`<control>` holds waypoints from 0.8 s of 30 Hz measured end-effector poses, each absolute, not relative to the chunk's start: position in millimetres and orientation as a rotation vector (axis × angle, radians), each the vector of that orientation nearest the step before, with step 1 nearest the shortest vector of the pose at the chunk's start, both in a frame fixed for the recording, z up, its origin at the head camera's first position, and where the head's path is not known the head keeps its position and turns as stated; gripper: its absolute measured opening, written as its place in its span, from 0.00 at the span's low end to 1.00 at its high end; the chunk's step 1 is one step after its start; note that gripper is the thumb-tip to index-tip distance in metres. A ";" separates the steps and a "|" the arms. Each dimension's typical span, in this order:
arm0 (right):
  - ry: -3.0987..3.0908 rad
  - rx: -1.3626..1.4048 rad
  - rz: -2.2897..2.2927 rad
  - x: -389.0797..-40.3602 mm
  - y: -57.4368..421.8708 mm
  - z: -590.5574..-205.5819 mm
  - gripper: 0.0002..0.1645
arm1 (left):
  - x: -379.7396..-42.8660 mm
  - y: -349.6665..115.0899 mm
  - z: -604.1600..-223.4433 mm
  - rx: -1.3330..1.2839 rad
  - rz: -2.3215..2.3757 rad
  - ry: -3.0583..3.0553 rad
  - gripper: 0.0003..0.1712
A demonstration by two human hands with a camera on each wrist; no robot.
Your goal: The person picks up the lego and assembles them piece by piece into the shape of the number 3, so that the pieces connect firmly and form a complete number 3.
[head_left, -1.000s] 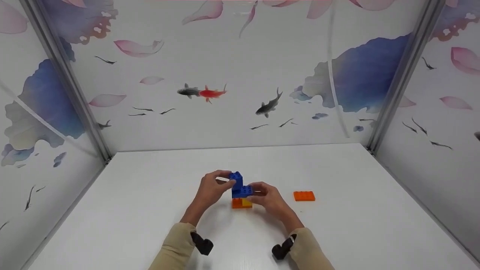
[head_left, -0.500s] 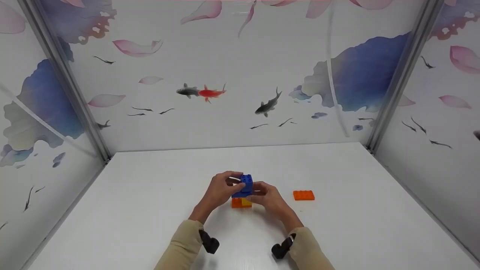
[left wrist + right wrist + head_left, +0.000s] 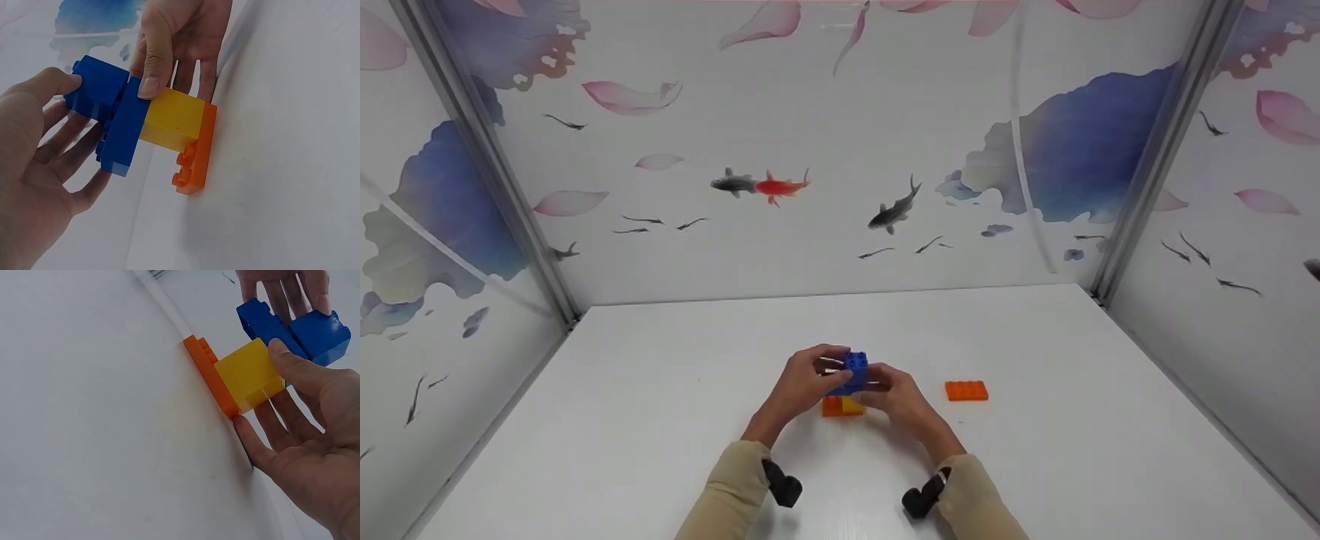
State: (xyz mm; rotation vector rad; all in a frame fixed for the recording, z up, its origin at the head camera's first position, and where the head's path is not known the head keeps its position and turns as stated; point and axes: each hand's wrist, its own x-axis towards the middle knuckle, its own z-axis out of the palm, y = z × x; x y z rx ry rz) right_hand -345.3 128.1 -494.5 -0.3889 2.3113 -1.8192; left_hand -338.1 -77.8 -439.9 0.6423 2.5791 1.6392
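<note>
On the white table stands a stack of toy building bricks: an orange flat brick (image 3: 205, 149) at the bottom, a yellow brick (image 3: 247, 374) on one end of it, then a flat blue brick (image 3: 122, 132) across the top. My left hand (image 3: 804, 381) pinches a square blue brick (image 3: 98, 87) at the right end of the flat blue one. Only a narrow gap shows between these two; whether they are pressed fully together I cannot tell. My right hand (image 3: 901, 397) steadies the stack from the right, thumb at the seam of the yellow and flat blue bricks.
Another orange flat brick (image 3: 967, 391) lies studs up on the table (image 3: 1035, 450), right of the right hand. Printed wall panels with metal corner posts (image 3: 1147, 165) enclose the table at the back and sides.
My left hand has moved right with the square blue brick, from the left end of the flat blue brick to its right end. The right hand has stayed on the stack.
</note>
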 end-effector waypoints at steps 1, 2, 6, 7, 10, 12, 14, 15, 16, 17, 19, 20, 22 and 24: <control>2.314 -0.396 -1.819 -345.4 128.0 -494.3 0.33 | -338.3 -77.5 -440.6 0.645 1.649 2.570 0.24; 2.314 -0.404 -1.821 -345.5 127.9 -494.2 0.32 | -338.7 -77.2 -441.2 0.648 1.658 2.561 0.24; 2.310 -0.422 -1.823 -345.0 127.8 -493.5 0.32 | -340.6 -76.3 -442.7 0.639 1.692 2.527 0.24; 2.307 -0.424 -1.823 -345.0 127.8 -493.5 0.32 | -341.3 -76.5 -443.2 0.633 1.697 2.523 0.24; 2.307 -0.410 -1.817 -345.3 127.5 -493.9 0.32 | -343.0 -78.2 -444.8 0.633 1.703 2.521 0.24; 2.308 -0.399 -1.816 -345.8 127.3 -494.2 0.31 | -343.9 -79.7 -445.8 0.634 1.707 2.517 0.25; 2.314 -0.391 -1.815 -346.4 127.4 -494.4 0.31 | -344.5 -81.1 -446.3 0.639 1.707 2.512 0.25; 2.318 -0.392 -1.813 -346.7 127.4 -494.5 0.31 | -344.7 -81.7 -446.3 0.643 1.710 2.508 0.25; 2.321 -0.394 -1.813 -346.8 127.4 -494.7 0.31 | -345.0 -82.4 -446.5 0.643 1.709 2.507 0.24; 2.323 -0.394 -1.813 -346.8 127.4 -494.7 0.30 | -345.6 -83.0 -447.0 0.642 1.704 2.508 0.24; 2.333 -0.401 -1.807 -346.8 127.5 -494.8 0.30 | -346.4 -84.0 -447.4 0.641 1.693 2.505 0.24; 2.335 -0.403 -1.805 -346.7 127.6 -494.8 0.30 | -346.6 -84.5 -447.3 0.641 1.690 2.502 0.24; 2.335 -0.406 -1.804 -346.5 127.6 -494.6 0.30 | -347.9 -85.1 -447.5 0.639 1.682 2.496 0.24; 2.328 -0.406 -1.807 -346.5 127.5 -494.6 0.31 | -348.7 -85.5 -447.4 0.637 1.680 2.490 0.25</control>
